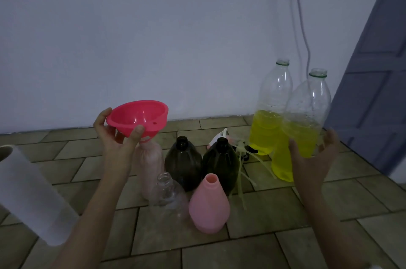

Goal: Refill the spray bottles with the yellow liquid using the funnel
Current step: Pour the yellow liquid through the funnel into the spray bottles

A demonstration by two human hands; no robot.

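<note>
While left hand [116,134] grips funnel [138,118], spout sits just over pale bottle [151,163]; right hand [312,159] clasps tilted yellow bottle [301,128], well right of funnel.

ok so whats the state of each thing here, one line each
funnel: held up in left hand, empty
near yellow bottle: uncapped, tilted, part full, right hand on it
far yellow bottle: uncapped, upright, part full
two dark bottles: upright, uncapped
pink bottle: upright, uncapped
clear bottle: uncapped, looks empty
spray tops: off, lying on floor
</note>
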